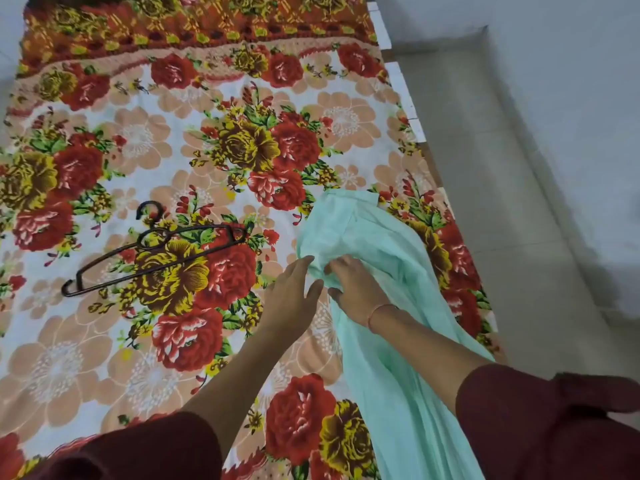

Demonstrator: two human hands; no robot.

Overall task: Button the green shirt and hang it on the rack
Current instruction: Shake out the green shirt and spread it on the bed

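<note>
The pale green shirt point(377, 244) lies bunched in a long strip along the right side of the bed, running toward me. My right hand point(353, 289) rests on its upper part, fingers curled into the cloth. My left hand point(294, 289) is just to the left, fingers straight, fingertips touching the shirt's edge. A dark wire hanger point(152, 251) lies flat on the bedsheet to the left, apart from both hands. No buttons are visible.
The bed is covered with a floral sheet point(145, 140) in red, yellow and peach. Its right edge point(408, 109) borders a grey floor point(502, 188) beside a pale wall. My dark red sleeves fill the bottom corners.
</note>
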